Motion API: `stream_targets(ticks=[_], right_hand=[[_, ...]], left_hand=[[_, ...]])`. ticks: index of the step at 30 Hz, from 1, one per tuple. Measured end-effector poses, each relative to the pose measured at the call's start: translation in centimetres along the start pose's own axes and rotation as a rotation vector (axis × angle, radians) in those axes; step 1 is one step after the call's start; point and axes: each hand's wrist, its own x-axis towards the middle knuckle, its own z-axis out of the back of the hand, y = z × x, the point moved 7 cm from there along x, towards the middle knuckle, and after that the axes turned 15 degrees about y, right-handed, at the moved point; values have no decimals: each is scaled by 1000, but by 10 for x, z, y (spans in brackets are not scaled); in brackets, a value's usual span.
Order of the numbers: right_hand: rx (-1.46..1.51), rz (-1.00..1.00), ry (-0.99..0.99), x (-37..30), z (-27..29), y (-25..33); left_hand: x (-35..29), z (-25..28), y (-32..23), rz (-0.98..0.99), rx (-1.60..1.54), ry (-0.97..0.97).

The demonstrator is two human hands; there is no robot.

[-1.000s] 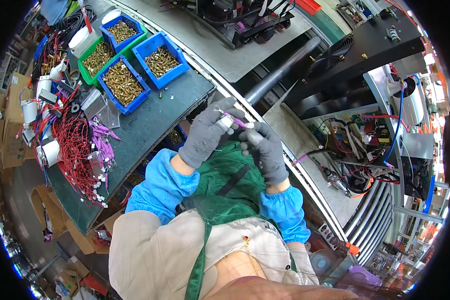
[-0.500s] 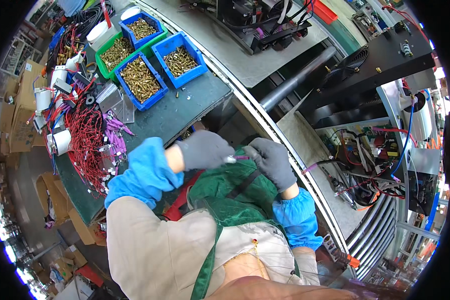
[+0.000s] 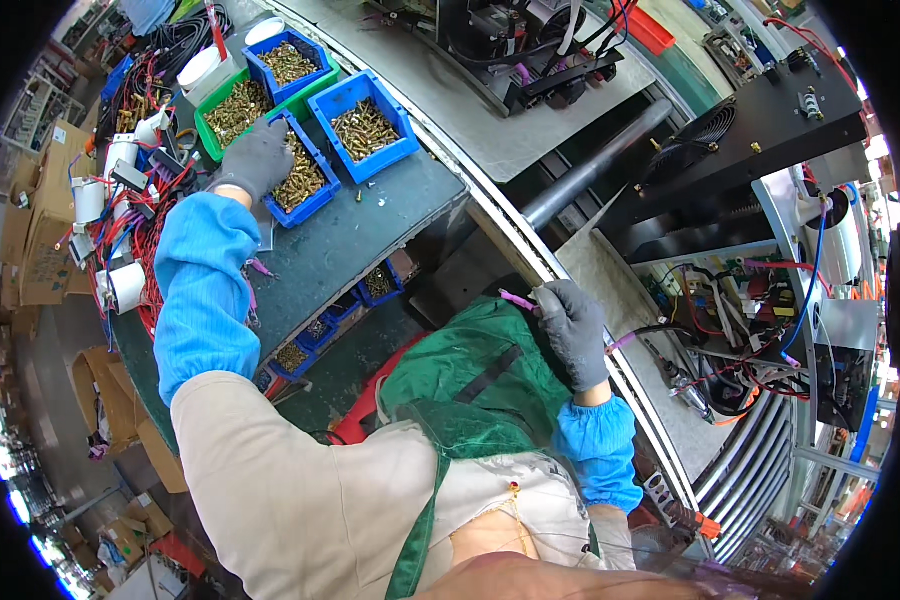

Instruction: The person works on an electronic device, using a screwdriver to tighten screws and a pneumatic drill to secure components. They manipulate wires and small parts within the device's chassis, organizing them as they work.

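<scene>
My left hand (image 3: pixel 257 157) wears a grey glove and reaches over the left edge of a blue bin (image 3: pixel 320 205) of small brass screws (image 3: pixel 300 180). Its fingertips point down at the screws, so their grip is hidden. Lower right, above the green apron (image 3: pixel 460 370), my right hand (image 3: pixel 572 330), gloved too, is closed on a short purple wire (image 3: pixel 515 300). One end of the wire sticks out leftward past thumb and fingers; the rest lies inside the hand.
A green bin (image 3: pixel 232 115) and another blue bin (image 3: pixel 365 130) hold similar brass parts. Red wires (image 3: pixel 150 255) and white cylinders (image 3: pixel 125 285) crowd the bench's left. Small bins (image 3: pixel 375 285) sit underneath. A metal-edged line with black equipment (image 3: pixel 740 130) runs along the right.
My left hand has left the purple wire and moved up and left to the blue screw bin. My right hand keeps the wire, slightly lower and farther right.
</scene>
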Motion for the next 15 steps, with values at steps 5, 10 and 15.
stream_targets(ticks=[5,10,15], right_hand=[[78,-60,-8,-11,6,-23],[178,-146,-62,-24,17,-31],[223,-132,-79,-31,22,-37]], left_hand=[[1,-4,5,75,-3,-16],[-10,-7,36,30,-805,-6],[-8,-34,50,-182,-1635,127]])
